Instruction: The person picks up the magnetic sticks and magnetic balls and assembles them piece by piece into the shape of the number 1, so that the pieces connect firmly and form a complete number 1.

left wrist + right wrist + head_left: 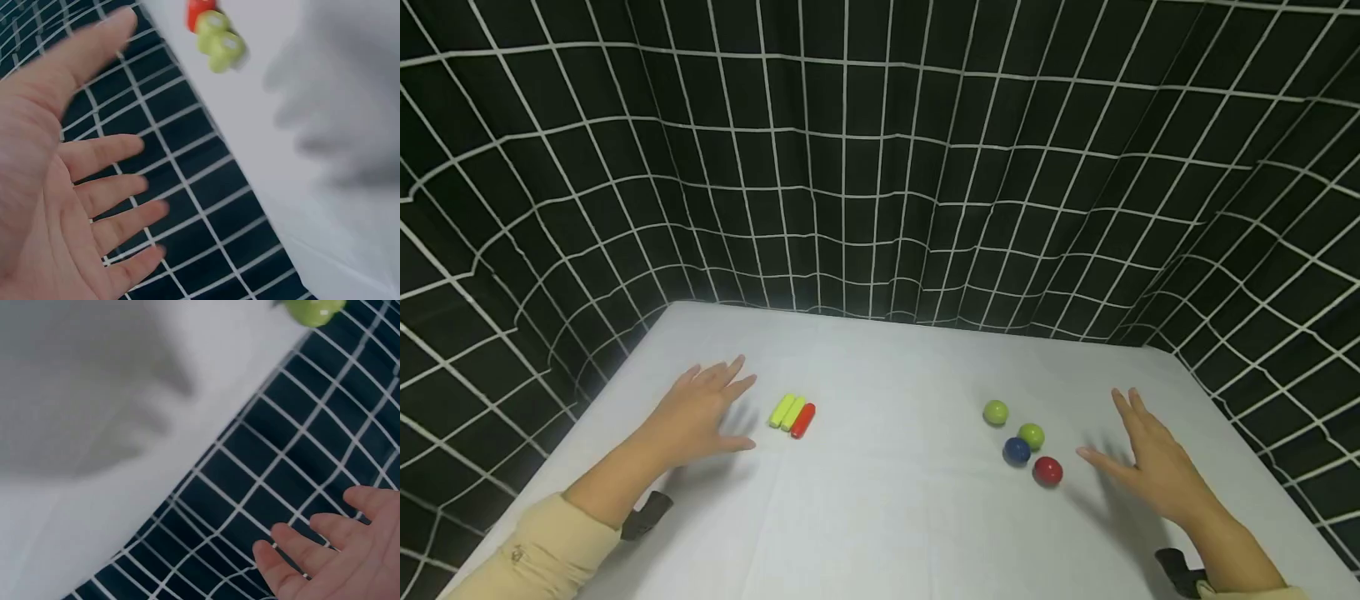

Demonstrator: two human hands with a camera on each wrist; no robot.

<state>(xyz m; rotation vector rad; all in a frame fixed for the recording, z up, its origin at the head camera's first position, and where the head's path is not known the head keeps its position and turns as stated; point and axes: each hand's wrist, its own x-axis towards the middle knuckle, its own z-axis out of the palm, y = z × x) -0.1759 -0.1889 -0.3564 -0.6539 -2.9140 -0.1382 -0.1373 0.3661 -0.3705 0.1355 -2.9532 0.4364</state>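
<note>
My left hand [700,417] hovers over the left of the white table with its fingers spread, holding nothing. Just right of its fingertips lie two yellow-green sticks [787,412] and a red stick [803,420], side by side. The sticks' ends also show at the top of the left wrist view. At the right, my right hand [1157,458] is held over the table, fingers extended and thumb apart, nothing in it. Left of its thumb are a red ball [1048,472], a blue ball [1017,452] and two green balls [1032,436], one of them set farther back.
A white cloth covers the table [880,517]. Black curtain with a white grid [880,167] hangs behind it and along both sides. Dark straps with small mounts [647,515] sit at both wrists. Shadows of the hands fall on the cloth.
</note>
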